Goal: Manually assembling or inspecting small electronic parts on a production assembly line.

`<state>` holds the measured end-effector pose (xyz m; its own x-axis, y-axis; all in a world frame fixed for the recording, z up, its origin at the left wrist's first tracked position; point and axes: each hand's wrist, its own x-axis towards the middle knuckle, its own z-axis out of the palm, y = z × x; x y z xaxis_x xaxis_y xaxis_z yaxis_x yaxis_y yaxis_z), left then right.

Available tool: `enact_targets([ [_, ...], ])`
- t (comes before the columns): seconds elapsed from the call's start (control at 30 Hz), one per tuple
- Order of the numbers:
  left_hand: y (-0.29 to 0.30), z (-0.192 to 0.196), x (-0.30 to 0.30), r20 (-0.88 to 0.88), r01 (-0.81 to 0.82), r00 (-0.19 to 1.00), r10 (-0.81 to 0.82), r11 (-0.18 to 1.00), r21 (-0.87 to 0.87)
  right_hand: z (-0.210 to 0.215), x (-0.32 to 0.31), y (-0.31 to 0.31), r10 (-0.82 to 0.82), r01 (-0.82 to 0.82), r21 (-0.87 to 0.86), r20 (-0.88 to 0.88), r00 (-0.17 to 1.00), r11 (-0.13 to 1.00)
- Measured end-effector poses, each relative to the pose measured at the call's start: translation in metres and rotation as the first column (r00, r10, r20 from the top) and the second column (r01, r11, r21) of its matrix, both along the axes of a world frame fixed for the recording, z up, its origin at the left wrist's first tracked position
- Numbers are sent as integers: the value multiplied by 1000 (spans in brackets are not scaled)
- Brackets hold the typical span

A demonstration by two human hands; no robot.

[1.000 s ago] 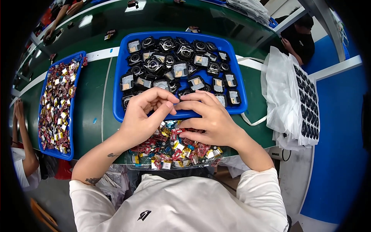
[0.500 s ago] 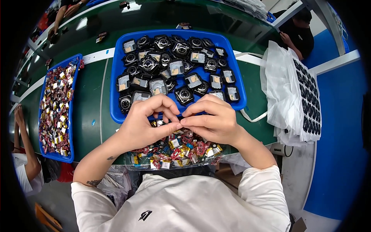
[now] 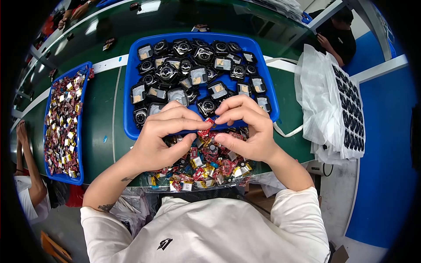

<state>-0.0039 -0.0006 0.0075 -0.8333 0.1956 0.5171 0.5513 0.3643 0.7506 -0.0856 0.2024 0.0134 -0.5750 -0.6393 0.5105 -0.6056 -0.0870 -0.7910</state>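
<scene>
Both my hands hover over the near edge of the blue tray (image 3: 127, 105) and a clear tray of small red circuit boards with silver and yellow cells (image 3: 199, 173). My left hand (image 3: 164, 136) has its fingers stretched to the right, its thumb apart below them. Facing it, my right hand (image 3: 250, 129) has bent, spread fingers and a separate thumb. A small red circuit board (image 3: 205, 128) shows between the two sets of fingertips, right by the left ones; whether it is gripped cannot be made out. Black watch cases (image 3: 168, 72) fill the blue tray, several with pale inner panels.
Another blue tray (image 3: 81, 151) of similar red boards stands at the left. Stacked white sheets (image 3: 313, 101) with rows of black parts (image 3: 351, 109) lie at the right. Co-workers' arms show at the far left, and a person in black (image 3: 340, 41) is at the back right.
My fingertips, pressed together earlier, have parted and both thumbs have moved away from the fingers. A red circuit board now shows between my hands. Loose pieces on the far belt have shifted left.
</scene>
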Motion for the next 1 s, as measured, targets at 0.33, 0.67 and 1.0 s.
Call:
enact_targets([
  [0.33, 0, 0, 0, 53, 0, 999, 0, 1000, 18, -8, -3, -2, 113, -117, -2, -239, 964, 993],
  [0.67, 1, 3, 2, 182, -12, 983, 11, 1000, 7, -7, 2, -2, 97, -96, 6, -57, 994, 995],
  [1.0, 2, 4, 3, 237, -66, 969, 65, 998, -1, -10, 0, -2, 124, -123, -38, 16, 992, 992],
])
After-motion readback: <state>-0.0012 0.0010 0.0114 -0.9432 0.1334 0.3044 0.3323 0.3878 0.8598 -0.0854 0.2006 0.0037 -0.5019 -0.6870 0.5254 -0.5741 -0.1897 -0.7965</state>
